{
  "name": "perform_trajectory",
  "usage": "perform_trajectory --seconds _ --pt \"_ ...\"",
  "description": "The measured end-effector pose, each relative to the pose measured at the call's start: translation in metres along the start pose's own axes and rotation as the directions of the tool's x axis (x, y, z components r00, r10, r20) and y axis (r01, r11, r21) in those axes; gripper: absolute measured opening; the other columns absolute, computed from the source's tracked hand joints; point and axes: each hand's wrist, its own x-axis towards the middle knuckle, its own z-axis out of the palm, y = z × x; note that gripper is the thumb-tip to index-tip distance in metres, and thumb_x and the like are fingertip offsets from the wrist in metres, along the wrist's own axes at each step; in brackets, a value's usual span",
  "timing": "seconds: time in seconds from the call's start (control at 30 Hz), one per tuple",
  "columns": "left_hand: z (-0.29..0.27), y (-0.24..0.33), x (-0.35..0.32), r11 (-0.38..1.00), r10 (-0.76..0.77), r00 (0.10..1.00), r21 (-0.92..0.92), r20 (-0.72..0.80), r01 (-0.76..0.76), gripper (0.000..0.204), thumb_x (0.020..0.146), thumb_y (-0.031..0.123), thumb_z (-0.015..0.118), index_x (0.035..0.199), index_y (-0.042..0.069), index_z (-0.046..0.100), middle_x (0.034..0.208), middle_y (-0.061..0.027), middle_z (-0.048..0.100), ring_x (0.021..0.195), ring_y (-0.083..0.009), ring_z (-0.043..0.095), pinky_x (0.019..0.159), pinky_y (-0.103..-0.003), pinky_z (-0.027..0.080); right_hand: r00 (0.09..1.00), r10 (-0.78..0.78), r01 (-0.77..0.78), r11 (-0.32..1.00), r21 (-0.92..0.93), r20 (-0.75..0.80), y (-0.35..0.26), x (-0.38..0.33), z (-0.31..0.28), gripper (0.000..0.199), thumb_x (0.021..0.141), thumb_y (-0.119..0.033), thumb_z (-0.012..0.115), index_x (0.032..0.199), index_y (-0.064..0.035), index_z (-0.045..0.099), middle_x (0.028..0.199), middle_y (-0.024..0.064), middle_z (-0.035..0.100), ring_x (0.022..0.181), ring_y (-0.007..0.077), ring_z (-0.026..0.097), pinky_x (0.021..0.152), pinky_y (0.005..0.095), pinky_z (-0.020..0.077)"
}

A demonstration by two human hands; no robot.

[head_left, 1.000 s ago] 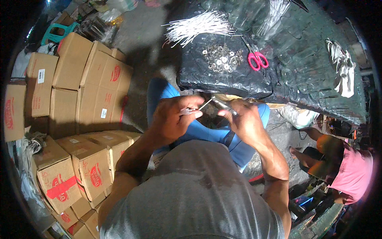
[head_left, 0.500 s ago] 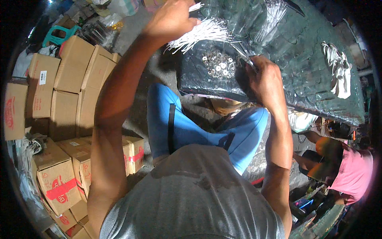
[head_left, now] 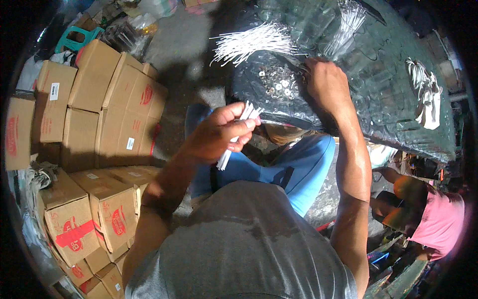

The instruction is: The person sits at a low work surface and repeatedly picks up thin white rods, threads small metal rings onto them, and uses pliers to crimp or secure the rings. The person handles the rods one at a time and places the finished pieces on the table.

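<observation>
My left hand (head_left: 216,134) is raised over my lap and grips a small bunch of thin white sticks (head_left: 238,133). My right hand (head_left: 326,82) reaches forward onto the dark plastic-covered table (head_left: 378,99); its fingers rest at the edge of a scatter of small metal rings (head_left: 276,84), and whether they pinch one is hidden. A larger fan of white sticks (head_left: 251,44) lies at the table's far left corner. A second bundle of thin clear sticks (head_left: 346,22) lies further back.
Stacked brown cardboard boxes (head_left: 99,114) fill the floor on my left. A white crumpled bundle (head_left: 423,92) lies on the table's right side. A person in a pink shirt (head_left: 438,219) sits low at the right. A green stool (head_left: 74,37) stands far left.
My left hand came down from the stick pile at the table's far corner to above my lap, now holding white sticks. My right hand stayed at the metal rings.
</observation>
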Motion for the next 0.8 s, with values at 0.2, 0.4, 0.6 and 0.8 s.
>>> perform_trajectory --seconds 0.2,0.4,0.6,0.8 --pt "0.013 -0.027 0.0 0.99 0.071 0.992 -0.116 -0.099 -0.083 0.015 0.097 0.012 0.059 0.108 0.002 0.059 0.074 -0.0017 0.051 0.059 -0.0061 0.044 0.048 -0.021 0.033 0.98 0.097 -0.035 0.945 0.327 -0.176 -0.02 -0.026 -0.021 0.02 0.084 -0.005 0.066 0.101 0.0037 0.062 0.089 0.0255 0.068 0.082 0.0412 0.068 0.073 0.0472 0.0514" --pt "0.025 -0.038 0.001 0.985 0.17 0.968 0.042 -0.185 -0.165 0.014 0.099 0.011 0.059 0.107 0.0 0.06 0.073 -0.0001 0.052 0.058 -0.0062 0.045 0.048 -0.022 0.034 0.944 0.329 -0.152 0.324 0.934 0.039 -0.042 -0.091 -0.003 0.012 0.094 -0.006 0.068 0.105 -0.0001 0.067 0.089 0.0052 0.07 0.08 0.0124 0.062 0.075 0.0287 0.0497" --pt "0.037 -0.044 0.004 0.94 0.319 0.928 0.191 -0.194 -0.284 0.015 0.1 0.011 0.06 0.107 -0.002 0.063 0.072 0.0002 0.057 0.058 -0.0056 0.048 0.051 -0.023 0.038 0.966 0.222 -0.095 -0.184 0.978 0.135 -0.075 -0.117 0.021 0.013 0.094 0.002 0.065 0.106 0.0021 0.062 0.096 0.0109 0.07 0.08 0.0151 0.065 0.076 0.0301 0.0556" --pt "0.047 -0.045 0.008 0.882 0.407 0.89 0.341 -0.205 -0.325 0.013 0.099 0.01 0.061 0.103 -0.002 0.066 0.071 0.0003 0.059 0.059 -0.0048 0.048 0.052 -0.023 0.039 0.957 0.231 -0.105 -0.289 0.952 0.175 -0.079 -0.116 0.02 0.011 0.092 0.003 0.066 0.103 0.0037 0.065 0.093 0.0106 0.071 0.079 0.0147 0.066 0.074 0.029 0.0547"
